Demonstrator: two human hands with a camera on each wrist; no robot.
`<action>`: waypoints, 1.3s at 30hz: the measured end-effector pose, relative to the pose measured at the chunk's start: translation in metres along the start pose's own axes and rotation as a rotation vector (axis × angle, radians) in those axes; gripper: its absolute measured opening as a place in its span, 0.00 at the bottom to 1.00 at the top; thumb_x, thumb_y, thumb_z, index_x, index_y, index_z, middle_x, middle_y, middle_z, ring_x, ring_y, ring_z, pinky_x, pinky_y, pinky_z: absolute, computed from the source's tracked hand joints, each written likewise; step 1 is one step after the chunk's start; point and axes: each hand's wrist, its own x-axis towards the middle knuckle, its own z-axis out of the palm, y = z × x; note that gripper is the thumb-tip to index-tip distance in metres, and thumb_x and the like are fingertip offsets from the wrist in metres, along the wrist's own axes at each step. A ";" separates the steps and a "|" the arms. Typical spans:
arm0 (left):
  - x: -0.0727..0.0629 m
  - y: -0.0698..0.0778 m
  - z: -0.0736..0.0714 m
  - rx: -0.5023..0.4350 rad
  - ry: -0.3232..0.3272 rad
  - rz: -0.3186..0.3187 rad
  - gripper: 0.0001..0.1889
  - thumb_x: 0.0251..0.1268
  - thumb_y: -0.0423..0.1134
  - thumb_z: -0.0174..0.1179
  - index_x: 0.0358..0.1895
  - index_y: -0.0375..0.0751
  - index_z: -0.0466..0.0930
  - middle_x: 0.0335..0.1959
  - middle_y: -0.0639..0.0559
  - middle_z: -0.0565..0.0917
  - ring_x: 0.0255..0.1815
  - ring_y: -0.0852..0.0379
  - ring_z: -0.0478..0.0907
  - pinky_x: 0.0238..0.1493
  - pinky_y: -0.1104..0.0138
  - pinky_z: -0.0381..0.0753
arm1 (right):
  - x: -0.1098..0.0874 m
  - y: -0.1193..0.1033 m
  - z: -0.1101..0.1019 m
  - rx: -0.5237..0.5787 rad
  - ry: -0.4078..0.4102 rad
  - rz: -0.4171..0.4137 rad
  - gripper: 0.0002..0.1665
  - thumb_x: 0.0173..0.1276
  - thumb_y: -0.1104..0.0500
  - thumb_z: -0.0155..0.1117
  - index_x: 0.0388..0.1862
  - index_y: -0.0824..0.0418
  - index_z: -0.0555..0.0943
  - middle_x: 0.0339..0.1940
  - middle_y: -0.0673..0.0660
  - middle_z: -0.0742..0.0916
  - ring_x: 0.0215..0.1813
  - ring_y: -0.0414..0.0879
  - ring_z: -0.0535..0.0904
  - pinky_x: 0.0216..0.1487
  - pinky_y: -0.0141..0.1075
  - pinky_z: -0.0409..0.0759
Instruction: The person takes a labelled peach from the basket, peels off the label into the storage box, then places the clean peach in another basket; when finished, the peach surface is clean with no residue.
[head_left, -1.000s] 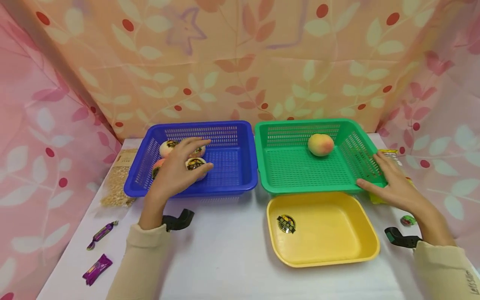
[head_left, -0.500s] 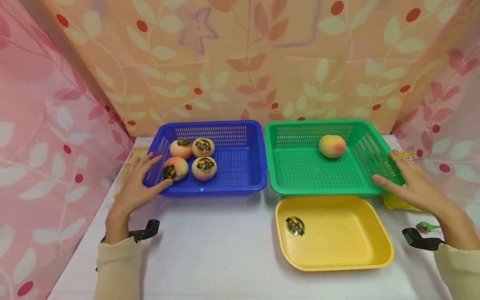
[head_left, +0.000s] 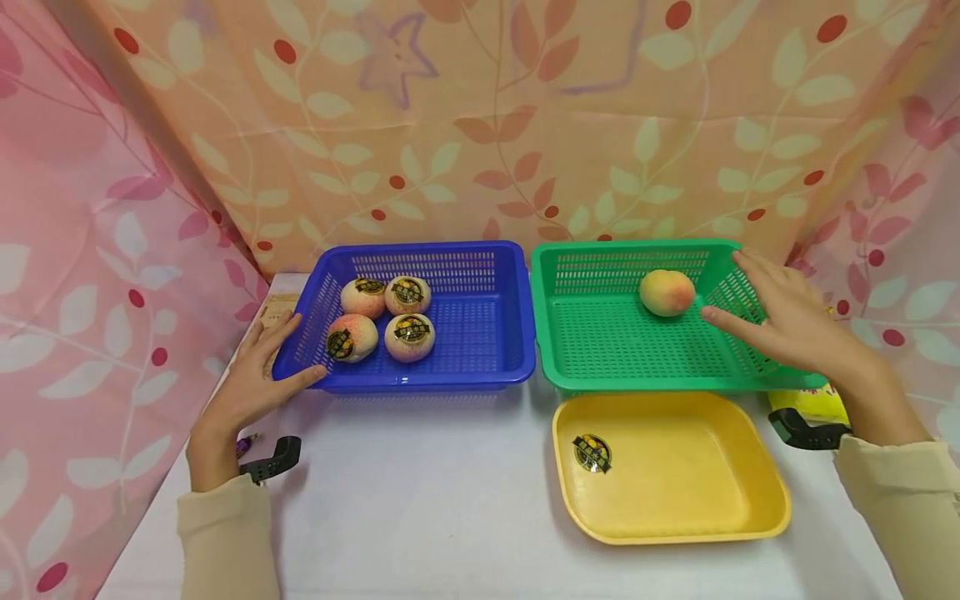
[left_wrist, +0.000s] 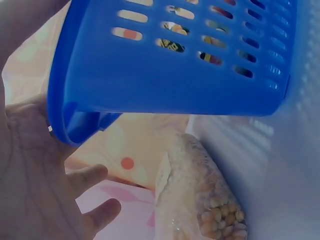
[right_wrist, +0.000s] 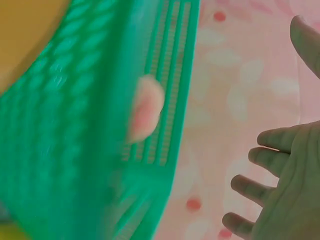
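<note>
1) Blue basket [head_left: 472, 333] is holding four labelled peaches [head_left: 409, 337]; at its left side my left hand [head_left: 251, 383] is spreading straight fingers, showing no grip
2) Green basket [head_left: 600, 342] is holding one unlabelled peach [head_left: 667, 292] toward the far right
3) Having just moved inward from the right rim, my right hand [head_left: 795, 321] is hovering over that end, fingers spread, grasping nothing
4) I am judging this basket to be standing unheld, its peach awaiting contact

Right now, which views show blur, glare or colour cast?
Head: mostly crisp, small glint on the front rim of the blue basket; left wrist: bluish cast, left hand dim; right wrist: near edge of the green basket smeared, peach soft, right hand dim and greenish.
</note>
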 end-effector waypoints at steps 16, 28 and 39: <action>0.006 -0.005 0.005 -0.036 -0.017 0.008 0.53 0.62 0.65 0.64 0.84 0.58 0.42 0.86 0.50 0.42 0.85 0.33 0.27 0.67 0.19 0.42 | 0.092 -0.125 0.036 0.265 -0.066 -0.295 0.42 0.69 0.47 0.72 0.79 0.46 0.67 0.78 0.54 0.72 0.77 0.57 0.66 0.76 0.60 0.63; 0.005 -0.005 -0.002 0.020 -0.067 -0.027 0.55 0.60 0.68 0.64 0.84 0.59 0.40 0.86 0.41 0.41 0.84 0.29 0.30 0.65 0.18 0.46 | 0.148 -0.190 0.102 0.468 -0.202 -0.401 0.30 0.69 0.53 0.71 0.70 0.52 0.78 0.68 0.52 0.83 0.62 0.49 0.80 0.64 0.46 0.79; 0.005 -0.006 -0.003 -0.011 -0.082 -0.021 0.55 0.60 0.66 0.65 0.84 0.60 0.40 0.86 0.41 0.41 0.83 0.27 0.36 0.66 0.20 0.48 | 0.188 -0.236 0.139 0.476 -0.308 -0.423 0.27 0.70 0.54 0.70 0.68 0.52 0.80 0.66 0.53 0.84 0.61 0.49 0.83 0.63 0.39 0.82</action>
